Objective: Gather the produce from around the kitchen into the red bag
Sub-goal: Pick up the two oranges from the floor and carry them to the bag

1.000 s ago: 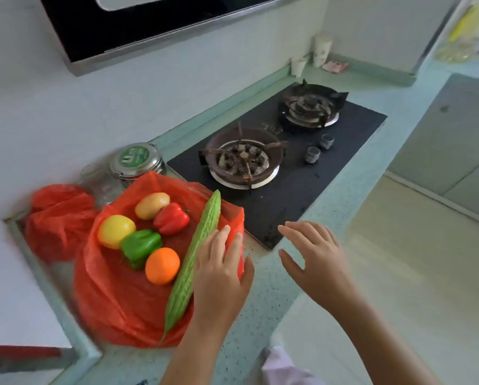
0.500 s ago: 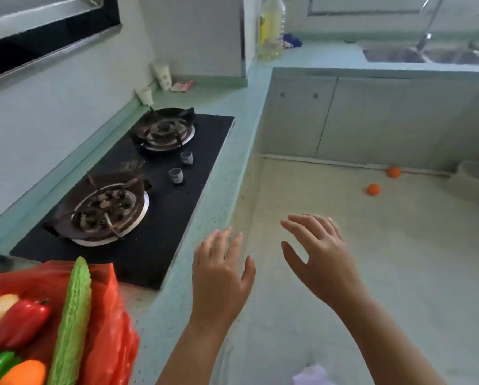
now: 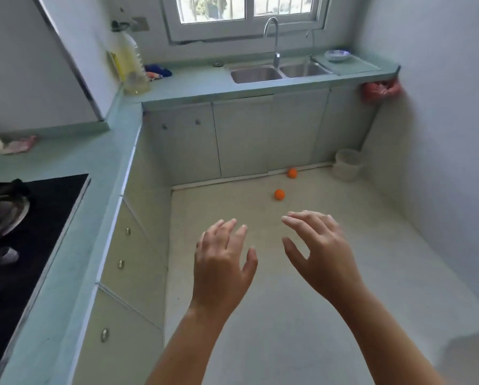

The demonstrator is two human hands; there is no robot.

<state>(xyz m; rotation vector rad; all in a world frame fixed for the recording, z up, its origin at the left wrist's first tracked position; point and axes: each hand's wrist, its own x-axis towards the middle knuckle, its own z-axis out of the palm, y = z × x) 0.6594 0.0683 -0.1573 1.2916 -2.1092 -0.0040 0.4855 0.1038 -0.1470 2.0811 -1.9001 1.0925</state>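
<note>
Two oranges lie on the pale floor ahead: the nearer orange (image 3: 279,194) in the open, the farther orange (image 3: 292,173) against the base of the cabinets. My left hand (image 3: 221,262) and my right hand (image 3: 318,251) hover side by side in the air over the floor, short of the nearer orange. Both have their fingers spread loosely and hold nothing. The red bag with the gathered produce is out of view.
A green counter (image 3: 99,173) with drawers runs along the left, carrying the black stove (image 3: 38,218). A double sink (image 3: 280,72) sits under the window at the back. A white bin (image 3: 348,165) stands in the far right corner. A red plastic bag (image 3: 380,90) hangs at the counter's right end.
My view has swung right, away from the red bag and stove toward the sink wall and floor. Both hands left the bag and stay raised, holding nothing.
</note>
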